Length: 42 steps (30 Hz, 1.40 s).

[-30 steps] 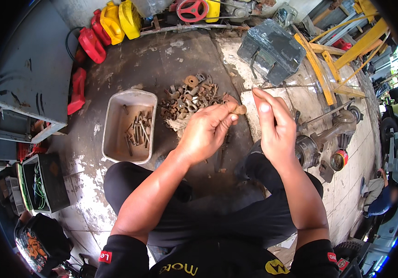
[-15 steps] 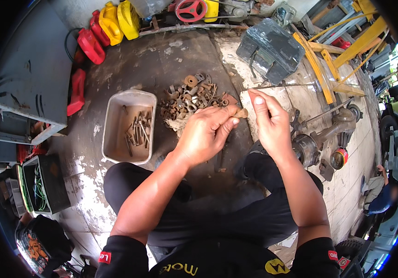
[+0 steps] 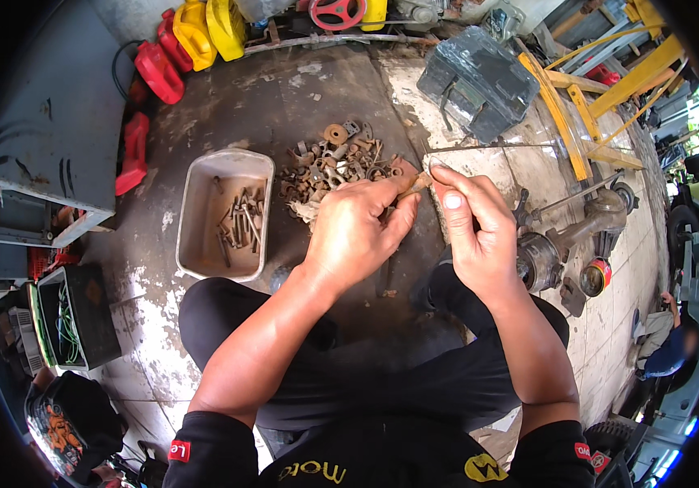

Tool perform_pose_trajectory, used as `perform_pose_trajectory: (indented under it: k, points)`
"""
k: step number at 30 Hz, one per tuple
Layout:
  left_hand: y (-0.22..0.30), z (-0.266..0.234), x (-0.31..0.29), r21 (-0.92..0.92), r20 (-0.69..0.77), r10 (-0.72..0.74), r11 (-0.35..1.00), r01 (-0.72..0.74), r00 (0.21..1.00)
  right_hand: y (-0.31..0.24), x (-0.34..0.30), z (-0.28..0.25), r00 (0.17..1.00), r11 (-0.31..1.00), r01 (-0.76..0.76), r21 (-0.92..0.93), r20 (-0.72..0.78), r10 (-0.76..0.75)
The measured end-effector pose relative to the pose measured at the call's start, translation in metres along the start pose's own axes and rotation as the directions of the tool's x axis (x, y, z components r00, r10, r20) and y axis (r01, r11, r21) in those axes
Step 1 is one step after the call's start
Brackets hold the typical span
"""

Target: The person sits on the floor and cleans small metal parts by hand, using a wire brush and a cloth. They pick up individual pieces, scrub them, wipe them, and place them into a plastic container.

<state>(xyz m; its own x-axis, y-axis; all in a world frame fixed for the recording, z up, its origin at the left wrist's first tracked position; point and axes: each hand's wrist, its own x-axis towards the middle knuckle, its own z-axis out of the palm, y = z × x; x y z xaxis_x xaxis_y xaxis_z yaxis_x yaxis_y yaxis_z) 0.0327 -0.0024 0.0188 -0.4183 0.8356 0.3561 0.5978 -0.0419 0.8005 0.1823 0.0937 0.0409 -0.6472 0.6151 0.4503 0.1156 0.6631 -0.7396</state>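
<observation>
My left hand (image 3: pixel 358 232) is closed around a small rusty bolt (image 3: pixel 419 185), whose end sticks out past the thumb and forefinger. In my right hand (image 3: pixel 479 232) a reddish-brown piece of sandpaper (image 3: pixel 440 193) is pinched, close against the bolt's end; whether they touch is hard to make out. Just beyond my left hand lies a heap of rusty nuts, bolts and fittings (image 3: pixel 337 163), with a pale rag (image 3: pixel 305 211) at its near edge. To the left stands a grey plastic tub (image 3: pixel 189 215) holding several loose bolts (image 3: pixel 245 220).
A black case (image 3: pixel 479 85) and a yellow frame (image 3: pixel 557 118) stand at the far right. An axle part (image 3: pixel 593 220) and a round tin (image 3: pixel 595 278) lie right of my knee. Red and yellow jerrycans (image 3: pixel 191 41) line the far left. Another person (image 3: pixel 666 342) is at the right edge.
My right hand has brought the sandpaper down to the bolt's end, and its fingers have curled in. The left hand, still gripping the bolt, has tilted slightly upward.
</observation>
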Motion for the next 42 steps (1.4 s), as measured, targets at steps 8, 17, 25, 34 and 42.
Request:
perform_pose_trajectory:
  k: [8, 17, 25, 34, 42]
  points:
    - [0.001, 0.008, -0.004, 0.014, 0.047, 0.122, 0.992, -0.123, 0.991, 0.013, 0.005, 0.004, 0.996, 0.989, -0.043, -0.142, -0.087, 0.031]
    - [0.008, 0.004, -0.002, -0.014, 0.089, -0.03, 0.999, 0.031, 0.996, 0.01, -0.003, 0.0, 1.0, 0.991, 0.028, -0.134, 0.001, -0.028]
    - [0.007, 0.005, -0.002, -0.05, 0.1, -0.085, 0.995, 0.09, 0.991, 0.004, -0.003, 0.002, 0.997, 0.997, -0.07, 0.035, -0.035, 0.071]
    - [0.005, 0.004, 0.0, -0.118, 0.167, -0.102, 0.985, 0.123, 0.981, 0.004, 0.006, -0.014, 0.933, 0.869, -0.349, 0.351, 0.045, 0.356]
    - [-0.003, -0.004, 0.007, -0.322, 0.182, -0.069, 0.938, 0.126, 0.981, -0.001, -0.001, -0.028, 0.983, 0.99, 0.091, -0.105, 0.171, -0.072]
